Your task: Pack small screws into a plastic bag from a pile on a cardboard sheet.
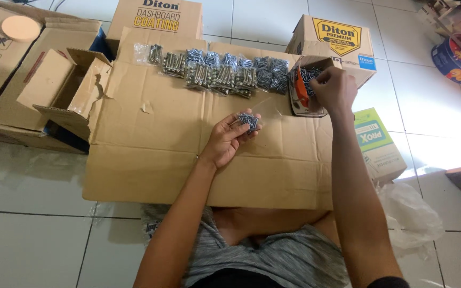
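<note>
My left hand [227,138] rests palm up on a flattened cardboard sheet [156,144] and cups a small clear bag of grey screws [248,120]. My right hand [334,88] reaches into a small open box of loose screws [306,80], fingers pinched among them; whether it grips any I cannot tell. A row of several filled clear screw bags [222,72] lies along the far edge of the sheet.
Brown cartons stand at the back [158,16] and back right [337,40]. An open empty carton [65,90] sits left. A green and white box [377,144] and crumpled clear plastic [409,216] lie right on the white tiled floor.
</note>
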